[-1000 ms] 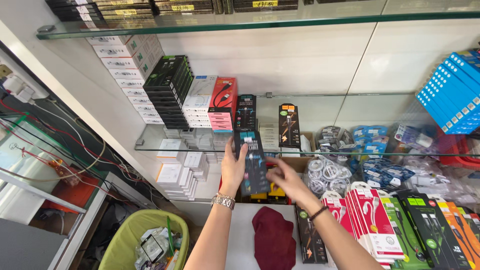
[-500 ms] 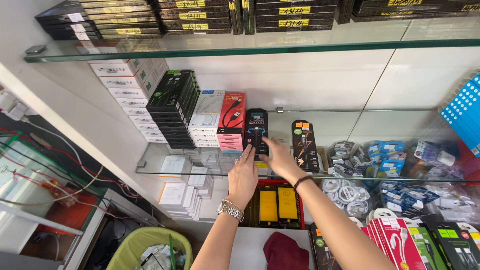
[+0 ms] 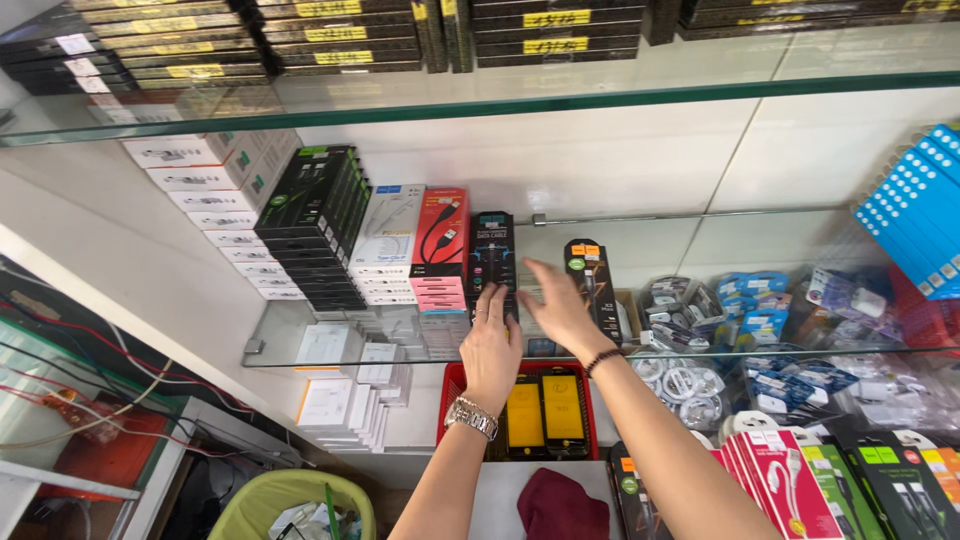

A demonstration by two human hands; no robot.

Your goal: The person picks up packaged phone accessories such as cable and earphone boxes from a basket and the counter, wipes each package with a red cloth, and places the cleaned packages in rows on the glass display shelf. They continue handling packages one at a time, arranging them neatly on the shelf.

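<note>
A black cable box (image 3: 493,252) stands upright on the glass shelf (image 3: 300,352), next to a red cable box (image 3: 441,232). My left hand (image 3: 491,346), with a metal watch on the wrist, touches the black box's lower edge with its fingertips. My right hand (image 3: 556,305), wearing a dark bead bracelet, is spread open just right of that box, fingers apart and holding nothing. Another black box (image 3: 592,285) with an orange tag stands behind my right hand.
Stacks of white boxes (image 3: 215,205) and black-green boxes (image 3: 315,225) fill the shelf's left. Blue boxes (image 3: 915,215) and bagged cables (image 3: 745,305) lie right. Below are a red tray (image 3: 450,400) of yellow-fronted items, a maroon cloth (image 3: 558,505), hanging packs (image 3: 790,485) and a green bin (image 3: 290,505).
Both hands rose from below the shelf with the black box and set it upright beside the red box. My right hand has come off it and opened.
</note>
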